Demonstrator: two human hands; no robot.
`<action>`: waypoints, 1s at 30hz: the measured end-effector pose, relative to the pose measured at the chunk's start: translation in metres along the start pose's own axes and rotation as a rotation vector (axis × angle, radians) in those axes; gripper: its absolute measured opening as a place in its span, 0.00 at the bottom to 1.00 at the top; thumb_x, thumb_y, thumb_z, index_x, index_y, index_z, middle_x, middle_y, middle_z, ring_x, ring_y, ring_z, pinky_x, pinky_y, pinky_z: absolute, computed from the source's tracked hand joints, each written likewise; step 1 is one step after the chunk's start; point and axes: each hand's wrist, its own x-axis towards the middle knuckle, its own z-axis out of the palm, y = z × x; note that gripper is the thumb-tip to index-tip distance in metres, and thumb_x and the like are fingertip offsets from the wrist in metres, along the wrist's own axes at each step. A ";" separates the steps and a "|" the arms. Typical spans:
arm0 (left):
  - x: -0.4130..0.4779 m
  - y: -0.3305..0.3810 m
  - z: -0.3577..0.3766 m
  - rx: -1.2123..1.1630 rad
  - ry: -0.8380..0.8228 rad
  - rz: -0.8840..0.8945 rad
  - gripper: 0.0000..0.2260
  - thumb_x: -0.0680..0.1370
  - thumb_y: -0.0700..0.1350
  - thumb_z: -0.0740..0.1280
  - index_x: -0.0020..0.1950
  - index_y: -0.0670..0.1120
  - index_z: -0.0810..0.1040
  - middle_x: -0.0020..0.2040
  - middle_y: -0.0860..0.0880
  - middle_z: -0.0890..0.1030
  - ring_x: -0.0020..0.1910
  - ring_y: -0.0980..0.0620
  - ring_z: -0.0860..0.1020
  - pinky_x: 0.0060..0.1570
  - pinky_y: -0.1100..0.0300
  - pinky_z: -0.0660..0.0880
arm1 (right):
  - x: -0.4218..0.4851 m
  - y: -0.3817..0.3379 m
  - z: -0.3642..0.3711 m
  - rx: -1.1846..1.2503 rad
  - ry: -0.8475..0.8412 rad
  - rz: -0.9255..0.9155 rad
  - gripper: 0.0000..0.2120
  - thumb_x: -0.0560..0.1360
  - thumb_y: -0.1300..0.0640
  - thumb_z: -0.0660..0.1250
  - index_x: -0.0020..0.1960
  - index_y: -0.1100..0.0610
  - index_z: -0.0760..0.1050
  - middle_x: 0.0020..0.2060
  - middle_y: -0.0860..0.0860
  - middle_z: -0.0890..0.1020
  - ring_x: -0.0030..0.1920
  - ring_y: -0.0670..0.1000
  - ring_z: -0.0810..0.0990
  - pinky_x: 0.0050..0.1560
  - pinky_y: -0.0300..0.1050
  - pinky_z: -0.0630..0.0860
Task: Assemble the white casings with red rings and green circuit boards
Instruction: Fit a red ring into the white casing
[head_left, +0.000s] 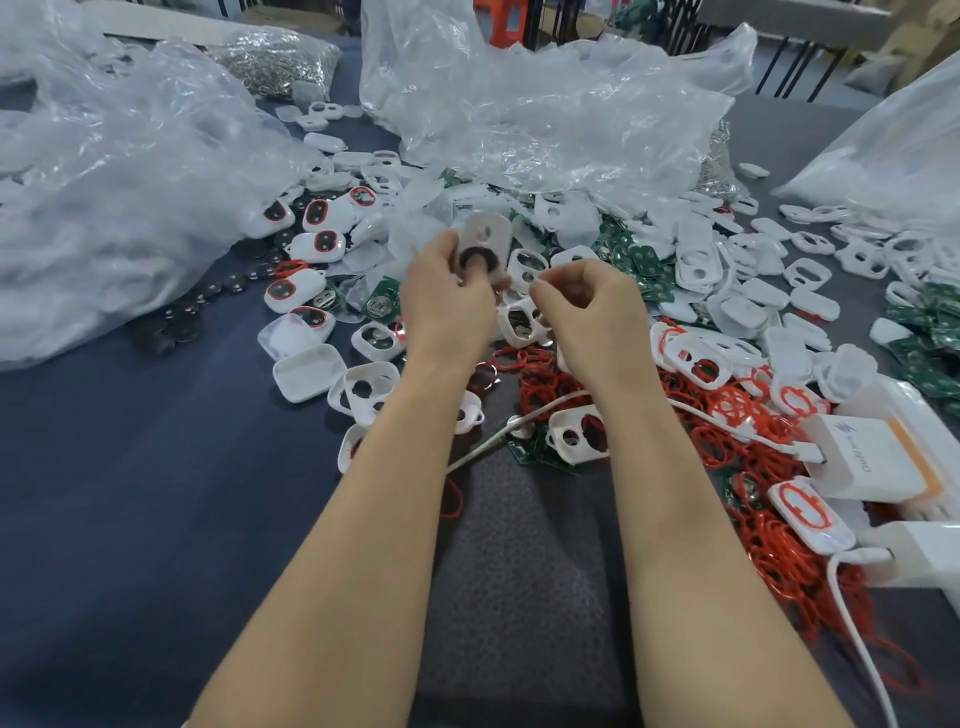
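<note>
My left hand (449, 291) grips a white casing (485, 240) upright above the table, its dark round opening facing me with a fingertip in it. My right hand (587, 306) hovers just to the right with its fingers curled; what it pinches, if anything, is too small to tell. Loose white casings (696, 260) lie heaped behind and to the right of my hands. Red rings (769, 540) pile up at the lower right. Green circuit boards (641, 260) are scattered among the casings. Assembled casings with red rings (322, 214) sit at the left.
Crumpled clear plastic bags (130, 182) fill the left and the back (545, 119) of the dark table cloth (130, 519). A white charger block (872, 462) with its cable (857, 639) lies at the right edge. A bag of metal parts (280, 62) stands at the far back.
</note>
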 end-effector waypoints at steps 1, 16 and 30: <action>0.003 -0.001 -0.004 -0.080 0.043 -0.030 0.05 0.81 0.37 0.61 0.51 0.42 0.76 0.45 0.46 0.82 0.41 0.55 0.83 0.46 0.58 0.80 | 0.000 0.001 -0.004 -0.064 -0.016 -0.008 0.03 0.75 0.59 0.67 0.47 0.55 0.79 0.39 0.49 0.82 0.40 0.46 0.80 0.43 0.35 0.75; 0.008 0.000 -0.009 -0.192 0.160 -0.104 0.09 0.80 0.40 0.62 0.51 0.56 0.71 0.42 0.50 0.80 0.40 0.53 0.79 0.45 0.60 0.77 | 0.005 0.011 -0.008 -0.680 -0.178 0.024 0.10 0.76 0.58 0.66 0.55 0.53 0.82 0.56 0.56 0.79 0.54 0.56 0.78 0.55 0.48 0.77; 0.005 -0.003 -0.002 -0.072 0.039 -0.094 0.04 0.81 0.43 0.61 0.50 0.51 0.71 0.44 0.49 0.80 0.40 0.51 0.80 0.43 0.54 0.78 | 0.005 0.012 -0.004 -0.282 0.035 -0.071 0.05 0.75 0.59 0.67 0.48 0.56 0.82 0.42 0.51 0.83 0.44 0.49 0.79 0.48 0.41 0.74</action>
